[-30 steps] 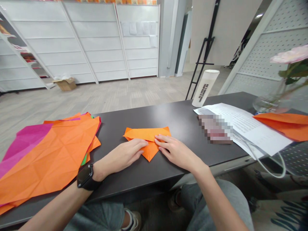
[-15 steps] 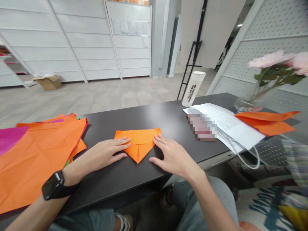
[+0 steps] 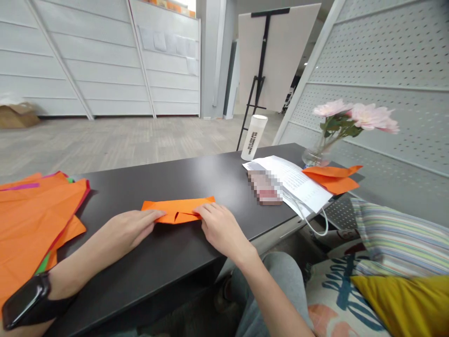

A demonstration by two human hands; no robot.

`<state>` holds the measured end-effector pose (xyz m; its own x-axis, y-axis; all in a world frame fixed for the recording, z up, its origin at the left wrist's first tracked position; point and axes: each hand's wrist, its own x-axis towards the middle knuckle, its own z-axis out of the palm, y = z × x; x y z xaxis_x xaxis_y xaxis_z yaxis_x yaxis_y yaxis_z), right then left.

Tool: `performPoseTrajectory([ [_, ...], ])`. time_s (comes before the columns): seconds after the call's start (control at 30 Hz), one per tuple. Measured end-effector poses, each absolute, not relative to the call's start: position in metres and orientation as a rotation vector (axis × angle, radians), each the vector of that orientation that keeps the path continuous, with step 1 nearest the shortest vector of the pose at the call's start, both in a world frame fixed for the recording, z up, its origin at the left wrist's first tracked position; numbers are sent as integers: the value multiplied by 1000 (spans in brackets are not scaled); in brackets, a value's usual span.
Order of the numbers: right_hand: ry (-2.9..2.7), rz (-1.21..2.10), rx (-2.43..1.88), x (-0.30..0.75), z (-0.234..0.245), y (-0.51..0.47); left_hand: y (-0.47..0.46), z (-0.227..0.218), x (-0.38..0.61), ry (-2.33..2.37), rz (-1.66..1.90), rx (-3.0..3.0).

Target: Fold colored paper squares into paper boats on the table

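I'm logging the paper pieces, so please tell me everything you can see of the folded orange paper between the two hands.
The folded orange paper looks thin, matte and plain, folded into a wide, low band set lengthwise across the dark table. Its far edge looks longer than its near one; creases and a small dark gap show near the middle of the near edge. Fingers of the left hand touch its left part, those of the right hand its right part; whether they pinch or only press is unclear.

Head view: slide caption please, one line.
Left hand and right hand at opposite ends of a folded orange paper on a dark table.
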<state>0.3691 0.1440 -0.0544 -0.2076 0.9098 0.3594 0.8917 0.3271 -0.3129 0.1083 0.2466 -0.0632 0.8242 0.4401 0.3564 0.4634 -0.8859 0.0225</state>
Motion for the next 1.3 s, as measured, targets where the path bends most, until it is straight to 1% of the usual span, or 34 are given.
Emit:
performPoseTrajectory([
  [0.13, -1816, 218, -1509, 372, -51, 151, 251, -56, 106, -1167, -857, -3000],
  [0.23, -1544, 395, -1479, 375, -44, 158, 251, -44, 109, -1605, -1229, -3010],
  [0.33, -1411, 561, -1455, 379, -40, 170, 251, -34, 111, -1994, -1613, -3003],
  [0.37, -1390, 624, -1433, 381, -40, 176, 252, -33, 111, -2092, -1696, -2978],
  [0.43, -1379, 733, -1405, 385, -42, 186, 254, -34, 110, -2232, -1746, -2932],
  [0.53, -1459, 720, -1487, 387, -47, 197, 260, -42, 107, -2291, -1602, -2923],
  [0.67, -1683, 499, -1635, 385, -53, 195, 266, -58, 103, -2093, -1353, -2938],
  [0.77, -1769, 384, -1676, 385, -58, 191, 267, -61, 102, -1968, -1233, -2926],
  [0.83, -1793, 305, -1657, 385, -61, 189, 266, -60, 102, -1840, -1172, -2900],
  [0.93, -1893, 190, -1535, 384, -60, 187, 266, -58, 102, -1499, -991, -2920],
  [1.0, -2015, 183, -1440, 383, -58, 183, 266, -58, 101, -1261, -798, -3030],
  [1.07, -2120, 228, -1388, 383, -55, 175, 264, -58, 101, -1142, -602, -3122],
  [1.13, -2185, 267, -1373, 386, -54, 165, 260, -54, 100, -1151, -459, -3142],
  [1.3, -2212, 339, -1383, 398, -58, 151, 250, -36, 94, -1154, -252, -3204],
])
